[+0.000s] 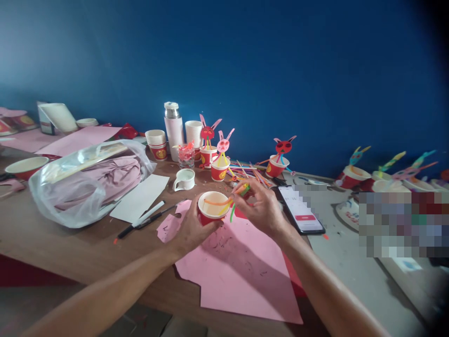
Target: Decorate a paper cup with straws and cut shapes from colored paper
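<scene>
Over the pink paper sheet (pixel 242 276) on the wooden table (pixel 52 243), both bare forearms reach in from the lower edge and meet near the middle of the view. The left hand (pixel 192 229) comes up from the lower left with its wrist straight, its fingers and thumb wrapped around the side of a red paper cup (pixel 212 206). It holds the cup upright, just above the sheet, with the white inside open to the camera. The right hand (pixel 261 208) comes in from the lower right, wrist bent inward and back of the hand facing up. Its thumb and fingertips are pinched shut on a few thin straws (pixel 242 191), orange, green and yellow, right at the cup's far rim. One orange piece lies across the cup's mouth, and a green end hangs down beside the cup.

A phone (pixel 300 210) lies face up just to the right of the right hand. A white mug (pixel 184 179) stands behind the cup, and a black pen (pixel 140 224) lies to the left of the sheet, beside a white sheet (pixel 140 196). Further left is a clear plastic bag (pixel 87 180) stuffed with pinkish material. Near the blue wall (pixel 280 70) stand a white flask (pixel 174 128) and several finished cups with rabbit faces (pixel 219 161).
</scene>
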{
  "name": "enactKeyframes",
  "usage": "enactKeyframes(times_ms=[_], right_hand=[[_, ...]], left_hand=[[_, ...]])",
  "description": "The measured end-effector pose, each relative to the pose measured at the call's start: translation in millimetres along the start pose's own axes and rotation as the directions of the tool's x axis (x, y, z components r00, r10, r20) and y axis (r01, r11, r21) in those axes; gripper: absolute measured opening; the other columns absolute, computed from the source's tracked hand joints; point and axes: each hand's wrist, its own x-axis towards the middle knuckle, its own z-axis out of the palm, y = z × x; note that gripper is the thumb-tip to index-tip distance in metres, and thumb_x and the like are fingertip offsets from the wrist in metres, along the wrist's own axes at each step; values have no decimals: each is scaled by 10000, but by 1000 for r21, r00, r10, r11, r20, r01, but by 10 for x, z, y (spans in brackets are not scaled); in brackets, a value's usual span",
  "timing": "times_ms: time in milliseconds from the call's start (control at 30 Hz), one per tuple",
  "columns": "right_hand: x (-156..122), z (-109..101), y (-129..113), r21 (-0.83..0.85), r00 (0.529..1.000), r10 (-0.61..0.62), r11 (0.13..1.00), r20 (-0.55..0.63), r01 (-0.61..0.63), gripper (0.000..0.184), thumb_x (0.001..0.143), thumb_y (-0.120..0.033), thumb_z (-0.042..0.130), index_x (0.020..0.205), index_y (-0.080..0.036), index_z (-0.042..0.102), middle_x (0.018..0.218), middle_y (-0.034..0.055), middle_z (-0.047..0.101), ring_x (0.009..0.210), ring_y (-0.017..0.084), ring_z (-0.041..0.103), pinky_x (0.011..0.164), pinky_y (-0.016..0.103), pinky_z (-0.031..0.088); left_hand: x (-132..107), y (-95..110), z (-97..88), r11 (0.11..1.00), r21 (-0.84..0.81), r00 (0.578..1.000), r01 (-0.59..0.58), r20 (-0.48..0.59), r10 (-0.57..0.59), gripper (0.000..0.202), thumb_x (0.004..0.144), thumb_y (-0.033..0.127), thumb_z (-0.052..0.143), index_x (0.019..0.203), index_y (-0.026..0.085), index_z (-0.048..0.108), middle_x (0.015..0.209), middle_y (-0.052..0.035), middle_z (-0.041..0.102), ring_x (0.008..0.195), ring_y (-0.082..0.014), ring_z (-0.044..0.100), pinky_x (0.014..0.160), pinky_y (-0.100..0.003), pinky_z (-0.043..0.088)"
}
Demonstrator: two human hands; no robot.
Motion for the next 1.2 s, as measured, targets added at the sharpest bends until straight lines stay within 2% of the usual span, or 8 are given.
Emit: enactKeyframes(times_ms=[167, 267, 500, 733, 867, 933, 1033, 1200], right_hand=[[65, -61, 68, 213, 984, 177, 961, 8, -175, 74, 744, -238, 614, 783, -186, 579, 776, -1, 621, 601, 111, 537, 531, 220, 416], [93, -118, 105, 198, 977, 212, 957, 24, -212, 101, 714, -255, 646, 773, -179, 615, 715, -11, 623, 552, 96, 508, 492, 208, 385], [66, -217, 256, 74, 887, 233, 956, 399, -285, 75, 713, -249, 620, 722, -218, 687, 508, -57, 560, 403, 70, 428, 366, 188, 285], [106, -399, 108, -109, 956, 138, 988, 259, -113, 365, 685, -323, 703, 1039, -277, 629, 892, 22, 685, 779, 200, 631, 615, 293, 467], [56, -289, -152, -423, 994, -13, 904, 111, 59, 260, 752, -279, 654, 1003, -215, 629, 952, 76, 673, 898, 251, 592, 754, 371, 430], [-9, -142, -253, -518, 980, -76, 840, 186, 163, 105, 824, -212, 563, 886, -179, 642, 877, 73, 670, 838, 218, 584, 752, 345, 410], [-101, 99, -288, -569, 921, -64, 769, 384, 291, 145, 794, -60, 517, 769, -151, 626, 783, 59, 653, 737, 186, 562, 674, 292, 385], [-120, 265, -140, -599, 866, 43, 739, 498, 308, 147, 775, -64, 519, 740, -156, 629, 733, 74, 653, 702, 181, 572, 652, 280, 361]], left_hand=[[9, 31, -38, 992, 107, 995, -63, -68, 71, 682, 632, 373, 725, 1215, 196, 420, 1193, -98, 541, 1138, -256, 496, 964, -397, 390], [11, 27, -43, 986, 149, 996, -67, -52, 76, 674, 641, 369, 718, 1218, 187, 421, 1207, -110, 530, 1147, -260, 485, 966, -397, 386], [23, -46, -31, 956, 238, 981, -170, -52, 187, 653, 653, 342, 706, 1213, 179, 415, 1194, -117, 534, 1117, -257, 504, 946, -376, 400], [5, -142, -24, 889, 363, 954, -277, -5, 300, 604, 698, 247, 651, 1239, 197, 386, 1198, -111, 518, 1132, -247, 483, 962, -372, 386], [5, -213, -10, 860, 373, 927, -349, 6, 374, 629, 699, 243, 645, 1259, 182, 365, 1216, -123, 506, 1143, -261, 470, 967, -388, 380], [4, -232, 0, 850, 373, 918, -373, 12, 397, 659, 689, 258, 658, 1268, 178, 351, 1211, -129, 502, 1135, -269, 473, 955, -406, 389], [-6, -239, 18, 836, 389, 913, -386, 35, 406, 648, 695, 250, 648, 1264, 188, 344, 1190, -128, 501, 1115, -269, 482, 933, -425, 406], [-39, -236, 59, 801, 419, 895, -428, 74, 440, 634, 695, 237, 659, 1243, 175, 346, 1161, -136, 508, 1087, -262, 494, 928, -420, 411]])
